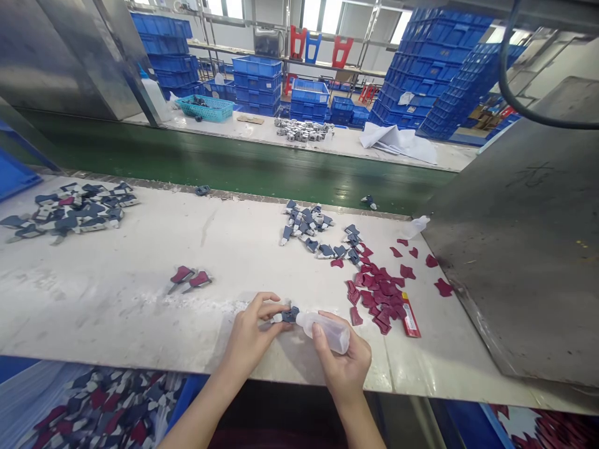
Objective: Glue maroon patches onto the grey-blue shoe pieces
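My left hand (256,324) pinches a small dark blue and white plastic part (289,315) just above the white table. In my right hand (344,358) lies a translucent squeeze bottle (331,333), tilted so that its nozzle end meets the blue part. To the right is a pile of flat dark red pieces (381,290), with a red and yellow packet (412,317) at its edge. Beyond my hands lies a group of blue and white parts (306,221). Two parts with red faces (191,278) rest left of my left hand.
A larger heap of blue and white parts (79,209) covers the table's far left. A green conveyor belt (224,165) runs behind. A metal panel (524,249) bounds the right side, near a second clear bottle (414,227). Below the front edge, a bin holds mixed parts (107,405).
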A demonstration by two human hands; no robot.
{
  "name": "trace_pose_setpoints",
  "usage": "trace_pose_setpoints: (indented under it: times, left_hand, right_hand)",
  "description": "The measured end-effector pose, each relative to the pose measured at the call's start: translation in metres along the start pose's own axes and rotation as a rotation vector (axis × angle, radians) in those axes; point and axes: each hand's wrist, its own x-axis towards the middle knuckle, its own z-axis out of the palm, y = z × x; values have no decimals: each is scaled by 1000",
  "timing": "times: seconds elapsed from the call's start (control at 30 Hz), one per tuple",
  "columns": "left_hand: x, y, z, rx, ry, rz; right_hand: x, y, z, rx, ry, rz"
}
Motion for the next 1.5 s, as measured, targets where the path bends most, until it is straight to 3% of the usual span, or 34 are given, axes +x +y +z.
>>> trace_pose_setpoints:
  times: [0.57, 0.73, 1.1, 1.27, 1.37, 1.5]
  left_hand:
    - [0, 1, 1, -31, -4, -41]
    - [0, 2, 1, -17, -1, -56]
    - [1, 0, 0, 8, -1, -39]
    - [-1, -3, 4, 47, 4, -23]
    - [0, 0, 1, 147, -57, 11]
    - [19, 25, -31, 368, -364, 115]
  right_hand:
    - [1, -1, -2, 75, -96, 45]
    - [0, -5, -6, 73, -25, 102]
    - [4, -1, -21, -16, 27, 44]
    - [0, -2, -21, 83, 74, 216]
    - [4, 6, -25, 140, 111, 350]
    - [21, 18, -27, 164, 5, 354]
